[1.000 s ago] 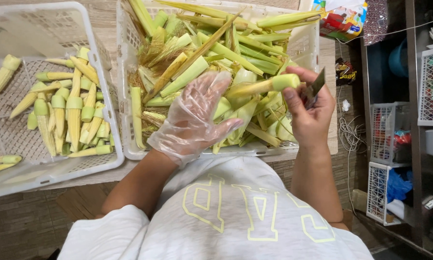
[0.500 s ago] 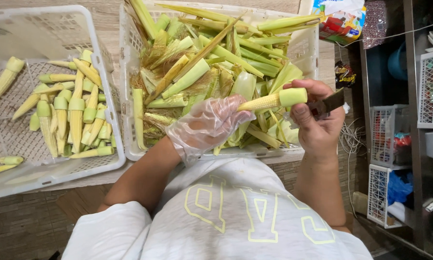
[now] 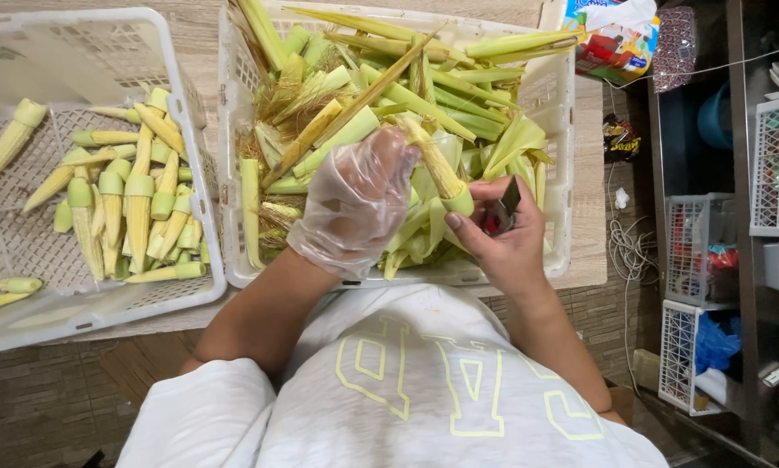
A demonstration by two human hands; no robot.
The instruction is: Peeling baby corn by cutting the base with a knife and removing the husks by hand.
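Note:
My left hand (image 3: 355,204), in a clear plastic glove, grips the upper part of a baby corn ear (image 3: 437,165) over the right white basket (image 3: 563,156). The ear stands tilted, its green cut base by my right thumb. My right hand (image 3: 498,243) is bare; it pinches the ear's base and also holds a small dark-bladed knife (image 3: 504,208) with a red part. Under both hands lie several green husks and unpeeled ears (image 3: 389,78).
A second white basket (image 3: 190,130) to the left holds several peeled baby corn ears (image 3: 129,208). Both baskets rest on a wooden table (image 3: 590,217). A colourful packet (image 3: 615,39) lies at the far right corner. White crates (image 3: 697,243) stand on the floor to the right.
The ear has swung from lying sideways to nearly upright. My gloved left hand has closed around its upper part, and my right hand has shifted left and down to its base.

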